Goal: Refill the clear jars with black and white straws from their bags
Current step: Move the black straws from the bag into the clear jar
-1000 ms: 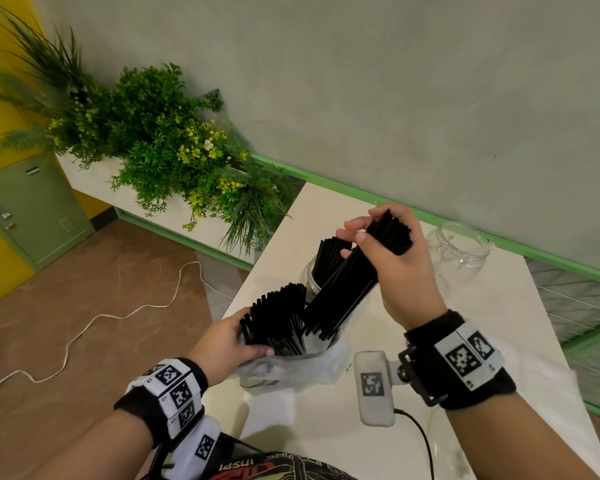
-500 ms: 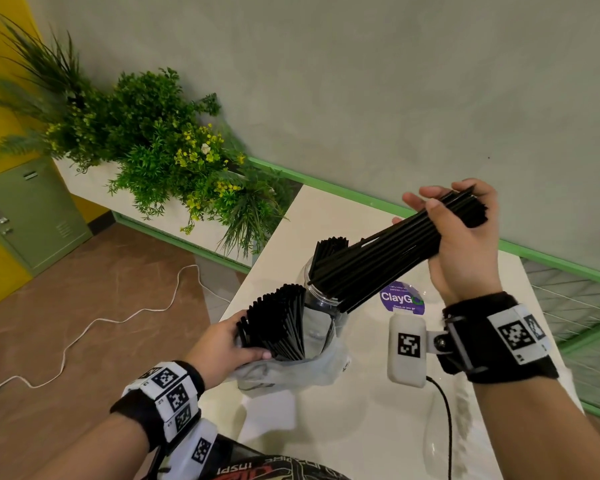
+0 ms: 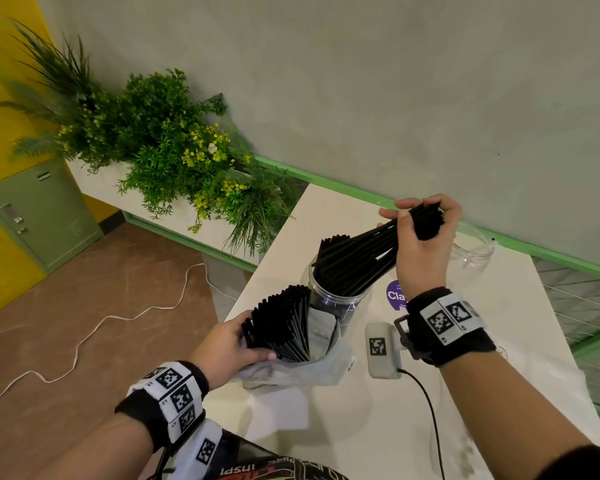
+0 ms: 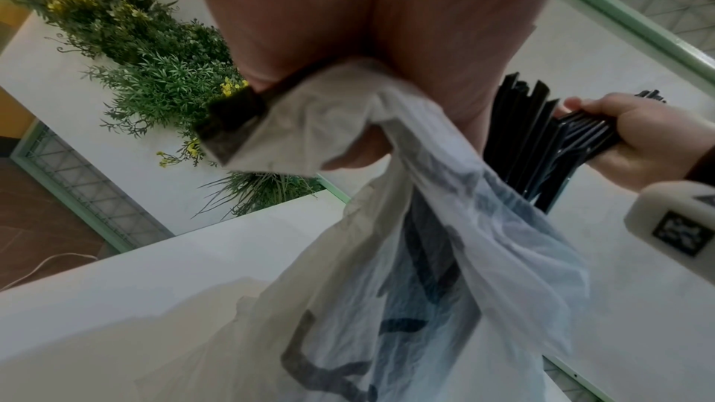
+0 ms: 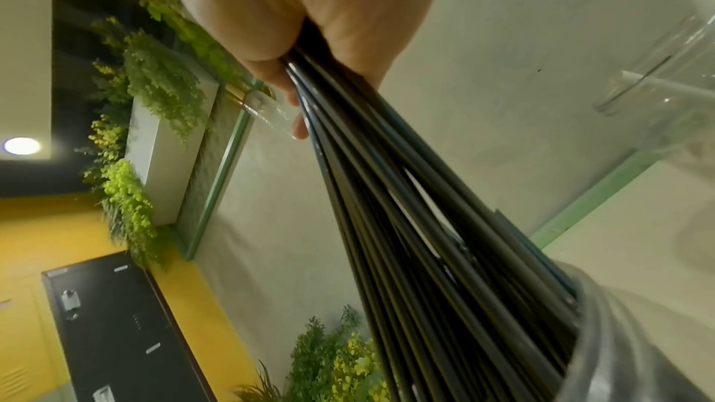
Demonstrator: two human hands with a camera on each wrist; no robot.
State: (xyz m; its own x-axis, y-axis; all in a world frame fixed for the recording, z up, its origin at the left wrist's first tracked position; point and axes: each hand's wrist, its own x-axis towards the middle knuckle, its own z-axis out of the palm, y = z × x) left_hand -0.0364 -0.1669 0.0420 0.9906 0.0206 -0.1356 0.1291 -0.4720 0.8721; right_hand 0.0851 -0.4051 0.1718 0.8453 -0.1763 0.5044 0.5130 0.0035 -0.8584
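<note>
my right hand (image 3: 421,249) grips a bundle of thin black plastic straws (image 3: 357,261), tips inside the clear round jar (image 3: 336,299); my left hand (image 3: 227,348) clutches the translucent plastic bag (image 3: 291,370) still half full; second clear empty jar (image 3: 473,251) unfilled, white straws unseen

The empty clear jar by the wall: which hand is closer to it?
Right. The right hand, gripping black straws, is just beside the empty jar; the left hand holds the bag at the table's near edge.
</note>
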